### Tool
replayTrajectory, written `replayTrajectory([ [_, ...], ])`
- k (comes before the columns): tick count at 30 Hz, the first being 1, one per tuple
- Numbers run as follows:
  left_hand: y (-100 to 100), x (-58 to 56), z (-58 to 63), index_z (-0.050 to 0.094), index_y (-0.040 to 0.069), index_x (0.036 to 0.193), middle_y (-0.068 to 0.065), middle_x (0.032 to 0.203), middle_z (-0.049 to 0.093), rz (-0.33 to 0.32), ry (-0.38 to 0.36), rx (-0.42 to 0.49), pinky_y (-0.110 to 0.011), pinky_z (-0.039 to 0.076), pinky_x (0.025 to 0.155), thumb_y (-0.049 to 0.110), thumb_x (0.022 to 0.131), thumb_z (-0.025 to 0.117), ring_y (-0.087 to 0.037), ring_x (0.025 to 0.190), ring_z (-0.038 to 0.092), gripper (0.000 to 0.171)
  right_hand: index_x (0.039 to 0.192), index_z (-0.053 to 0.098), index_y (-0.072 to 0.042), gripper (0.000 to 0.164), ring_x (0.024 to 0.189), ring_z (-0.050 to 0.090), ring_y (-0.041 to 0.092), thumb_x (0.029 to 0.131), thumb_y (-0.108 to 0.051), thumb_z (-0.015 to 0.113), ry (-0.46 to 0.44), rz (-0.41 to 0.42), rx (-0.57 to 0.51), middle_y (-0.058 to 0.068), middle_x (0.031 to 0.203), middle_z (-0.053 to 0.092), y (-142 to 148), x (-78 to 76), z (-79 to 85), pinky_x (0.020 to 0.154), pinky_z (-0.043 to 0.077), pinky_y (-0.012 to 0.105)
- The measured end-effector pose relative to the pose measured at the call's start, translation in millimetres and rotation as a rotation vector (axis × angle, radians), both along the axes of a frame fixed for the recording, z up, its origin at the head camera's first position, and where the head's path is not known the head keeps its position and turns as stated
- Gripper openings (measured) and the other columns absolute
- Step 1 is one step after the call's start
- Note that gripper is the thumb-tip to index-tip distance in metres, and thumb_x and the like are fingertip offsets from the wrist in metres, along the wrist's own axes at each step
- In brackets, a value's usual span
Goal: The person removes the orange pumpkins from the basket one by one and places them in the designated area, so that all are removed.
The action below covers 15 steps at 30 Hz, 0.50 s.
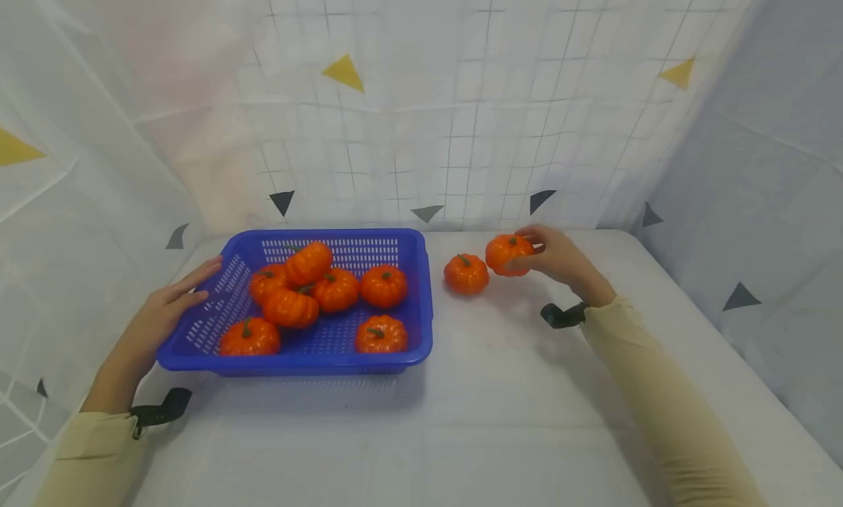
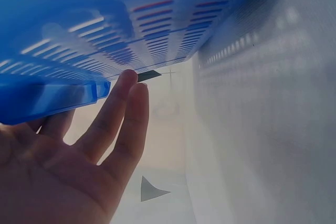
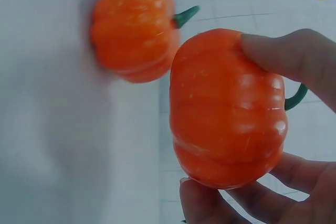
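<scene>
My right hand [image 1: 560, 260] holds a small orange pumpkin [image 3: 228, 108] with a green stem, thumb on one side and fingers on the other. In the head view that pumpkin is just above the white table, close to a second pumpkin [image 1: 466, 274] standing on it. My left hand [image 1: 153, 318] rests at the left rim of a blue plastic basket [image 1: 303, 361], its fingers extended along the edge. From the left wrist, two straight fingers [image 2: 134, 124] show beside the slotted basket wall [image 2: 152, 24]. Several orange pumpkins [image 1: 290, 309] lie inside the basket, some piled on others.
A white cloth covers the table [image 1: 474, 434]. Behind it rises a white sheet [image 1: 421, 126] with grid lines and yellow and dark triangles. Similar sheets hang at the left and right sides. Dark straps [image 1: 563, 315] sit on both wrists.
</scene>
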State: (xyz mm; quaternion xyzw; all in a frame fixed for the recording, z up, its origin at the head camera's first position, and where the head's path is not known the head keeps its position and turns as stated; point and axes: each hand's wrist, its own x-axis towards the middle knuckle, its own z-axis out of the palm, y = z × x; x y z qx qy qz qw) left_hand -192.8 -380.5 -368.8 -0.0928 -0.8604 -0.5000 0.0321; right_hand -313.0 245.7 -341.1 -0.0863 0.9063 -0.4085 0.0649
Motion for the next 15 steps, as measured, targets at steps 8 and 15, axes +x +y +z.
replayTrajectory([
  [8, 1, -3.7, -0.5, 0.035, 0.020, 0.163, -0.008, 0.171, 0.018, 0.012, 0.003, -0.007, -0.075, 0.001, 0.115, 0.030, 0.113, 0.044, -0.040, 0.156, 0.005, 0.052, 0.150, 0.046, -0.004, 0.074, 0.131, 0.046, 0.044, 0.090, -0.030, 0.079, -0.028, -0.025, 0.029, 0.023, 0.152, 0.046, 8, -2.7, -14.4, 0.106, 0.042, 0.063],
  [15, -1, 0.4, -0.2, 0.033, 0.021, 0.164, -0.006, 0.172, 0.017, -0.005, 0.005, 0.008, -0.076, 0.000, 0.114, 0.031, 0.113, 0.043, -0.040, 0.156, 0.003, 0.053, 0.149, 0.047, -0.003, 0.071, 0.132, 0.044, 0.044, 0.091, -0.029, 0.078, -0.048, -0.034, 0.050, 0.024, 0.153, 0.046, 8, -6.1, -23.6, 0.108, 0.042, 0.063],
])
